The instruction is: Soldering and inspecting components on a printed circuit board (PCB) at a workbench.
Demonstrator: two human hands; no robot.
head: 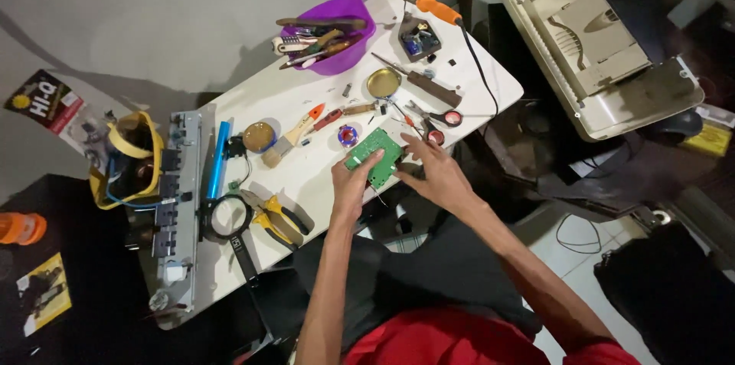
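Note:
A small green circuit board [375,155] lies at the near edge of a white table [306,97]. My left hand [350,183] grips its near left side, fingers curled over the top. My right hand [435,172] holds its right edge, thumb and fingers spread along it. Just beyond the board sit a small coil of solder [348,135] and a red-handled tool [442,116]. Both forearms reach out over my dark lap.
A purple bowl [334,32] full of tools stands at the far side, an orange-handled soldering iron [432,5] beside it. Yellow pliers [277,218], a magnifier ring [227,216], a brush [287,140], a round tin lid [383,82] and a grey metal chassis [178,204] lie left. A beige plastic housing [597,36] sits right.

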